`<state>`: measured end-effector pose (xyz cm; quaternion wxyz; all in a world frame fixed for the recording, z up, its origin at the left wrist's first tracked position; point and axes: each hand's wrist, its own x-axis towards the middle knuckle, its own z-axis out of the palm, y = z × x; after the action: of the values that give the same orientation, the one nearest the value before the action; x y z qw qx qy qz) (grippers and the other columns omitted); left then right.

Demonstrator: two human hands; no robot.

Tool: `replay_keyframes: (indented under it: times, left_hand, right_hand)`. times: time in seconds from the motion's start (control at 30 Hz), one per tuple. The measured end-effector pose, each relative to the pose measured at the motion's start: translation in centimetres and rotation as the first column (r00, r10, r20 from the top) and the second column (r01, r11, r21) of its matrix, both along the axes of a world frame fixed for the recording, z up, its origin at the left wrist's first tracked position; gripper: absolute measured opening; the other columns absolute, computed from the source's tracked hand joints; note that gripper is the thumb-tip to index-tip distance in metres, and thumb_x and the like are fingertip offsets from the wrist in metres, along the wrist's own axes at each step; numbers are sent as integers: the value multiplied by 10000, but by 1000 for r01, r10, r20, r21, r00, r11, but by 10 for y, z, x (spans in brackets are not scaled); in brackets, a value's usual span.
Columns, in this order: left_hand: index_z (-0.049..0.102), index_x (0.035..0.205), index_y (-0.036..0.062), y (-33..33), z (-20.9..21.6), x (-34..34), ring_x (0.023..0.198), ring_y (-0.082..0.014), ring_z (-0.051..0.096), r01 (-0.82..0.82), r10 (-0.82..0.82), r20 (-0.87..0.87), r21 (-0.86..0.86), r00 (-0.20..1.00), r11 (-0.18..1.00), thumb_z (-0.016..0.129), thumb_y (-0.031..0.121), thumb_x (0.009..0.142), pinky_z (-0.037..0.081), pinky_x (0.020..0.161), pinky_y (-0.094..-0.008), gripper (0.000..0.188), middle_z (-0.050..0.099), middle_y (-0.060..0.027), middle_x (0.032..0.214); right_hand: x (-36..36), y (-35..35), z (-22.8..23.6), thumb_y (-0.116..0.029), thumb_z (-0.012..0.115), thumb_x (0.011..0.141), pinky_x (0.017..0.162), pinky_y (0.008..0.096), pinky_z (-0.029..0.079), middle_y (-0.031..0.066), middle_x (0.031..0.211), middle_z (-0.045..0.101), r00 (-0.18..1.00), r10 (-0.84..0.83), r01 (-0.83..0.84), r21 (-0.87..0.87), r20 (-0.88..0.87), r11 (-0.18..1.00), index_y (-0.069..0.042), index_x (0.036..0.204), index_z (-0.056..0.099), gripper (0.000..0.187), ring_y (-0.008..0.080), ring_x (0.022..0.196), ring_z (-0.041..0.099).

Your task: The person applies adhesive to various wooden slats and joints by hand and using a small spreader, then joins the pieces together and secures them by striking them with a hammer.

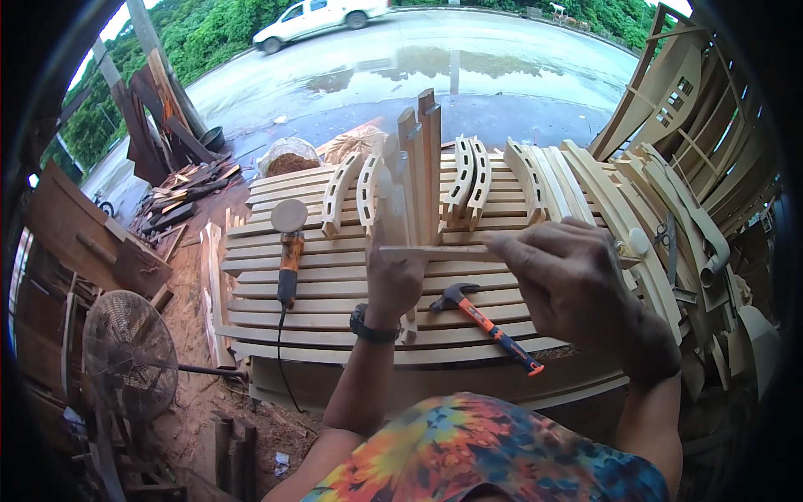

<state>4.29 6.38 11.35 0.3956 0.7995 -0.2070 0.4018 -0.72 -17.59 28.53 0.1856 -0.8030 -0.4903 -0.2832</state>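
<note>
My right hand (569, 280) is closed around one end of a thin, flat, light-brown strip (447, 253). The strip runs level to the left and crosses in front of my left hand (395, 280). With a dark watch on its wrist, my left hand grips the lower part of an upright wooden piece (390, 188), which is somewhat blurred. Just behind stand more upright posts (429, 159) with notched tops. Below the strip lies a claw hammer (493, 330) with an orange and black handle. Left of my hands is a corded disc sander (289, 251), round pad toward the road.
Slatted wood (326, 301) forms the work surface. Curved slotted pieces (341, 194) stand along its far side. Long curved boards (627, 226) and scissors (665, 233) lie at the right. A fan (130, 356) stands at left; the sander's cord (284, 360) hangs over the near edge.
</note>
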Motion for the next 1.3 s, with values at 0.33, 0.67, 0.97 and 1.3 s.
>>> replay_keyframes:
  times: [0.33, 0.67, 0.97, 1.3]
  left_hand:
    - [604, 1156, -27, -6, 14, -8, 958, -413, 626, 52, -184, -314, -385, 931, 922, 549, -6, 767, 516, 871, -489, 393, 632, -225, 1078]
    - [601, 1086, -44, -6, 12, -6, 844, -265, 654, 10, -89, -245, -308, 965, 951, 590, 13, 792, 533, 806, -399, 300, 640, -136, 973]
    - [606, 1108, -38, -2, 6, -4, 869, -256, 660, 19, -103, -264, -301, 959, 953, 594, 15, 792, 534, 811, -394, 320, 655, -135, 995]
    - [601, 1141, -40, -5, 14, -7, 889, -255, 665, 19, -111, -257, -335, 960, 942, 589, 15, 789, 538, 829, -383, 356, 656, -145, 1011]
  right_hand:
    - [28, -2, -9, 29, 702, 815, 655, 366, 575, 60, 877, 707, 990, -137, 131, 138, 37, 982, -89, 1089, 777, 308, 234, 751, 691]
    - [30, 0, 0, 11, 727, 751, 730, 368, 571, 44, 969, 717, 967, -136, 136, 15, 216, 991, -99, 1066, 786, 339, 221, 850, 689]
    - [25, -14, 24, 21, 705, 800, 712, 377, 569, 89, 951, 742, 955, -184, 185, 18, 232, 983, -75, 1020, 774, 249, 241, 791, 679]
    - [45, -1, 18, -26, 738, 802, 811, 375, 540, 16, 1004, 754, 954, -129, 149, -55, 271, 987, -126, 1000, 789, 227, 197, 908, 693]
